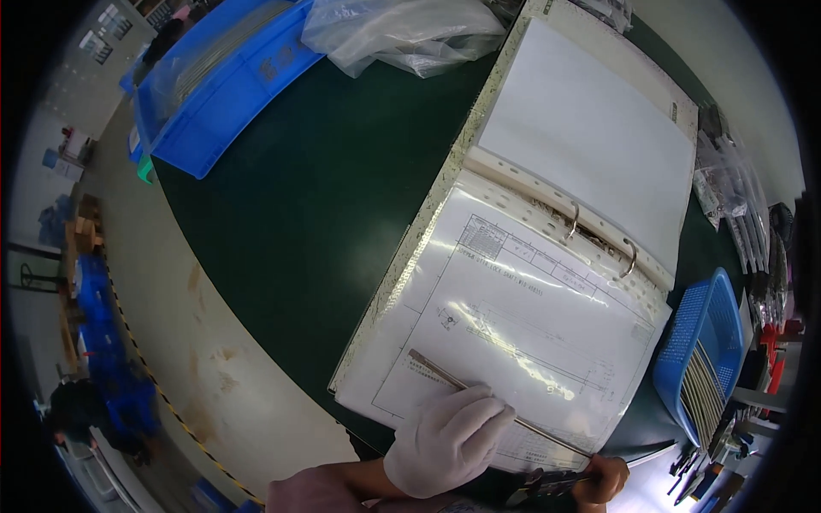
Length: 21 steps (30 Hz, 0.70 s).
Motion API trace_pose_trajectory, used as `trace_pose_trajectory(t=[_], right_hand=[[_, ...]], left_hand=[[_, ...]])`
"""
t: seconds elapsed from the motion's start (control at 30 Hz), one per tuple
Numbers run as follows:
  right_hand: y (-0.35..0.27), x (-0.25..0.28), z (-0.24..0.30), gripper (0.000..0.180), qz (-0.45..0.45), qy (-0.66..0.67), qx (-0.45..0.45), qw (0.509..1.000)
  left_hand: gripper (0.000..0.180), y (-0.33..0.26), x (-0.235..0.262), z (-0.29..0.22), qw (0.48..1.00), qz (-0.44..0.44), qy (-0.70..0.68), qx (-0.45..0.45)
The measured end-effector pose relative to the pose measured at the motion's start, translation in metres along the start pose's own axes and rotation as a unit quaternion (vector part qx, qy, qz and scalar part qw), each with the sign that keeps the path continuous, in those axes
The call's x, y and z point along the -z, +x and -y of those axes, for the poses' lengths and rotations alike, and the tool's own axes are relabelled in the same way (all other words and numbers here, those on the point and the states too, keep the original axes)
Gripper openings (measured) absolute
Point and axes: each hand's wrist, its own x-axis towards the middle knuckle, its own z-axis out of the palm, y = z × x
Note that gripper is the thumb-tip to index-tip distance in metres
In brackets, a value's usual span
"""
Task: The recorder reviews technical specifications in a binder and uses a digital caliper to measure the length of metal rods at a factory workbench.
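My left hand [449,440], in a white glove, is closed around a slim metal rod [547,434]. The rod slants over the lower page of an open ring binder [590,224], where a technical drawing [513,321] lies in a clear sleeve. At the lower edge, my bare right hand [601,480] grips what looks like a dark caliper [547,486], partly cut off by the frame. The rod's right end meets this hand's fingers. A straight metal bar [652,453] sticks out on the hand's right side.
Right of the binder stands a blue perforated basket [703,329] holding several thin rods [703,393]. A blue bin [244,94] and clear plastic bags [402,34] sit at the far side of the green table [316,197]. More bagged parts [727,184] lie at right.
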Motion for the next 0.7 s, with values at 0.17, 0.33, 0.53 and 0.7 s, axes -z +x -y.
trace_pose_trajectory(t=[0.17, 0.33, 0.53, 0.7], right_hand=[[0.011, 0.019, -0.001, 0.044, 0.126, 0.137, -0.059, 0.981], [0.013, 0.016, -0.002, 0.043, 0.129, 0.128, -0.047, 0.982], [0.012, 0.016, -0.002, 0.042, 0.122, 0.124, -0.032, 0.984], [0.014, 0.018, 0.001, 0.044, 0.128, 0.132, -0.037, 0.982]], left_hand=[[0.026, -0.002, -0.005, 0.004, 0.997, 0.015, -0.073, 0.003], [0.024, 0.001, 0.0, -0.001, 0.999, 0.02, -0.039, 0.015], [0.023, -0.001, 0.0, -0.001, 0.999, 0.027, -0.034, 0.023], [0.024, -0.001, 0.001, -0.002, 0.999, 0.026, -0.033, 0.027]])
